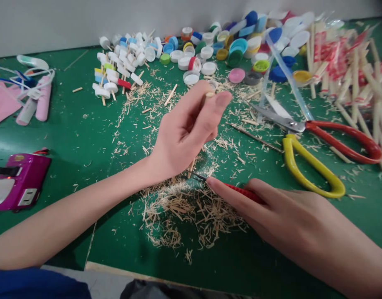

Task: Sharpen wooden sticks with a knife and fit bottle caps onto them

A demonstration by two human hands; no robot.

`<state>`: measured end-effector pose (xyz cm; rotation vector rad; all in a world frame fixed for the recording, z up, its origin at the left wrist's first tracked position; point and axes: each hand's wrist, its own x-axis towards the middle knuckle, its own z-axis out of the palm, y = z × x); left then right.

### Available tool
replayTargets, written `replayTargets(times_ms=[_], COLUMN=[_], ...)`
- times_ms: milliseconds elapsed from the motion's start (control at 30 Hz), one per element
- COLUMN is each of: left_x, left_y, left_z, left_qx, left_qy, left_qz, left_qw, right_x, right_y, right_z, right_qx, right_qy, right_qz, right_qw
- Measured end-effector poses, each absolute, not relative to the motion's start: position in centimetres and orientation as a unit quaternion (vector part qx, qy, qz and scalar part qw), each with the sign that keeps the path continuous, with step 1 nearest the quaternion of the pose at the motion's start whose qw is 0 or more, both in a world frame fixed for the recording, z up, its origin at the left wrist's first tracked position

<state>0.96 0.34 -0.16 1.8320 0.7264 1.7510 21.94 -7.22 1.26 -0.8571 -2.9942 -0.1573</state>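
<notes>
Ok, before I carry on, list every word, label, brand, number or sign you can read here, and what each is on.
None is readable.
Red-and-clear crinkled plastic wrapping: white marks that may be print, too blurred to read.
Round gold-coloured mark on the glossy magenta box-shaped device: too small to read.

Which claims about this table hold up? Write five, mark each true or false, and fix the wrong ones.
1. The right grip holds a red-handled tool. True.
2. The left grip holds the scissors. False: the scissors lie on the table.
3. Wood shavings are scattered over the table. True.
4. The magenta box is right of the scissors. False: the magenta box is at the picture's left edge.
5. Plastic caps of several colours lie toward the table's far side. True.
</notes>
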Motion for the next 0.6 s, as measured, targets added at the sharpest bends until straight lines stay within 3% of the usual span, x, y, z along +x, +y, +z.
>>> replayTargets(times_ms=[167,333,467,600], left_x=[1.2,1.2,1.5,1.6], left_y=[0.6,0.1,-0.7,-0.5], left_z=[-0.5,0.2,1.0,0.6], left_qx=[0.65,0.658,0.622,0.646], left_qy=[0.259,0.256,0.344,0.27], left_qz=[0.663,0.651,0.632,0.676], left_qw=[0.267,0.278,0.309,0.232], right_x=[21.8,22.1,22.0,21.9], right_y=[-7.2,-7.0,-7.0,-6.9], right_z=[1.6,0.9,1.5,2.0], right_qx=[-0.262,-0.263,-0.264,-0.246], right_qy=[-0.963,-0.964,-0.962,-0.967], right_qz=[-0.055,-0.046,-0.062,-0.051], right_qw=[-0.025,0.007,-0.014,-0.046])
